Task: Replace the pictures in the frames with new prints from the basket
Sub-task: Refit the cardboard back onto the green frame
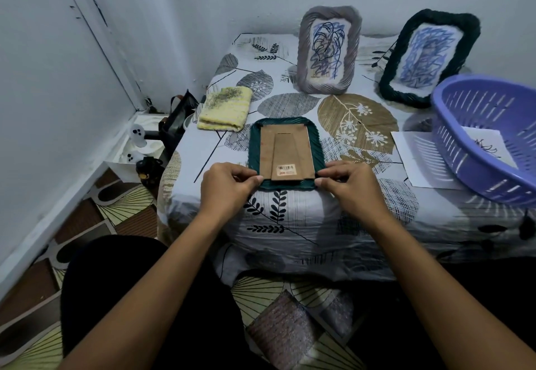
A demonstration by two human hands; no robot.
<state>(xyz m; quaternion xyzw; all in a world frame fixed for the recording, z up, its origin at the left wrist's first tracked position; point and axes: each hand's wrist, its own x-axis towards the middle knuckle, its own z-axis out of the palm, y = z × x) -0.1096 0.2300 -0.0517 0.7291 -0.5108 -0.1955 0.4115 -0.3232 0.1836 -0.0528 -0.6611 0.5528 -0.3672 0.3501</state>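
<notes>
Green frame [285, 155] lies face-down in the middle of the shot, brown backing up — left hand [227, 185] and right hand [349, 185] each pinch a bottom corner. Purple basket [475, 149] sits far right, a print [488, 144] inside.

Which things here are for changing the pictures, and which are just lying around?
For the job: green frame lying face down, held by left hand and right hand; grey frame; black frame; purple basket; print in it.

Lying about: yellow cloth; black bag.
</notes>
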